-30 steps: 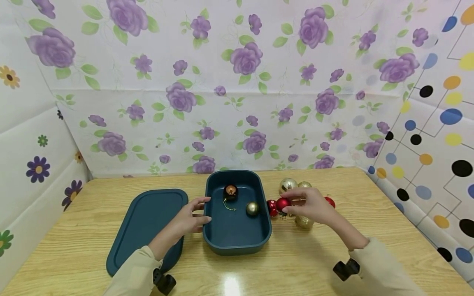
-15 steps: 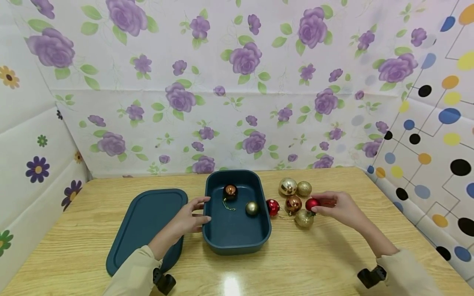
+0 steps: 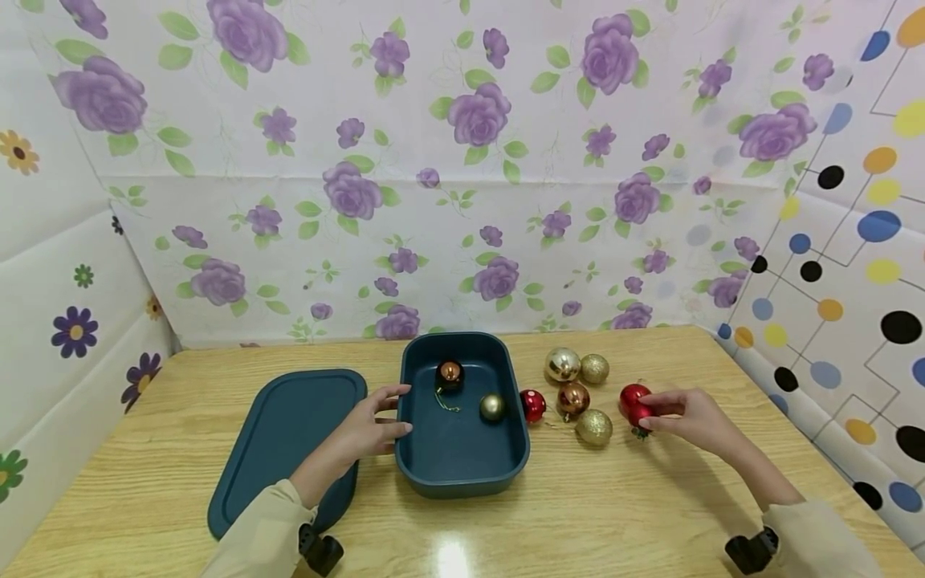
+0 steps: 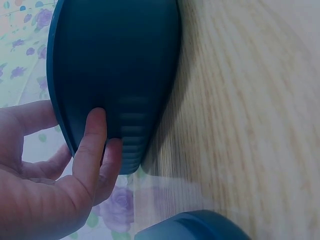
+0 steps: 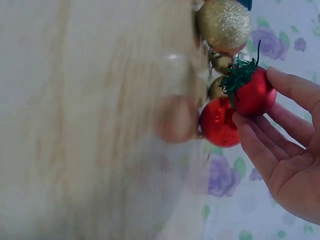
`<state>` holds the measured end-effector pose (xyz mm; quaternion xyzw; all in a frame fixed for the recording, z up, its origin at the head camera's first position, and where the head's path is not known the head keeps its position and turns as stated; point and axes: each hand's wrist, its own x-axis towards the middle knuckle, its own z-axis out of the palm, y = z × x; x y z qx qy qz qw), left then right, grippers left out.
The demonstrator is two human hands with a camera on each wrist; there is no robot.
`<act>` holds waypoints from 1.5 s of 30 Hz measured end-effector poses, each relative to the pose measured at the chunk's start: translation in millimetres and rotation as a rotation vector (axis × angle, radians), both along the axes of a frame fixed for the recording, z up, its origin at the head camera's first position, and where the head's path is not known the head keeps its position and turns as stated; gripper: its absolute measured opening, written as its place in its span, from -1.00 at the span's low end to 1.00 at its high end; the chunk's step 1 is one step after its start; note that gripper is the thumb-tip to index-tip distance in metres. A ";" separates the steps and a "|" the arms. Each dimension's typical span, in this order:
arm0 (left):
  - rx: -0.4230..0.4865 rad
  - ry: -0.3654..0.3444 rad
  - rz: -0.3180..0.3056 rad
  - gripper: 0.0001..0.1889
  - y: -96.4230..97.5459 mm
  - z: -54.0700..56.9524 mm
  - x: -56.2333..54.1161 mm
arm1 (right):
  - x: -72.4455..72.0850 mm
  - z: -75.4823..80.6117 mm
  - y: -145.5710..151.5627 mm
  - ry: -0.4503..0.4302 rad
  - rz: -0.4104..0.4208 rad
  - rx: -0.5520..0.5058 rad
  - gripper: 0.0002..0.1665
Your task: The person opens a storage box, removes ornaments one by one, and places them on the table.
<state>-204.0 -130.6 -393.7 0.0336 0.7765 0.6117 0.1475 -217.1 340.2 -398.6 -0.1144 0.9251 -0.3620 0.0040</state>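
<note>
My right hand pinches a small matte red Christmas bauble between thumb and fingertips. Green tinsel sticks out of its top in the right wrist view. A shiny red bauble is right beside it, partly covered by it in both views. At the middle of the table stands a dark teal box. The fingers of my left hand straddle its left rim, two of them against the ribbed outer wall. Inside the box lie a copper-brown bauble with a gold cord and a small dull gold bauble.
Right of the box lie a spotted red bauble, a copper bauble, a shiny gold bauble and two glittery gold ones, the nearer bauble in front. A teal lid lies left. Flowered cloth hangs behind.
My right hand has carried the small red bauble rightward from beside the box, past the other baubles, to the shiny red one. My left hand and the box have stayed in place.
</note>
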 end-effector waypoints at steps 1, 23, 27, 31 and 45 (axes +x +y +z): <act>0.001 0.000 -0.001 -0.40 -0.3 0.2 0.2 | -0.2 -1.1 1.2 -0.006 -0.002 0.004 -0.44; 0.005 -0.002 -0.008 -0.39 -0.5 0.7 0.1 | -1.2 -13.2 7.4 -0.031 0.028 0.079 -0.53; 0.002 0.002 -0.017 -0.39 -1.4 1.4 0.7 | -0.6 -11.8 7.5 -0.024 0.027 0.104 -0.53; 0.003 -0.001 -0.012 -0.40 -0.9 1.2 0.4 | -0.6 -10.7 8.1 -0.004 0.023 0.125 -0.54; 0.011 -0.001 -0.016 -0.39 -1.6 0.4 0.1 | -1.4 -13.6 12.1 -0.057 0.003 0.114 -0.51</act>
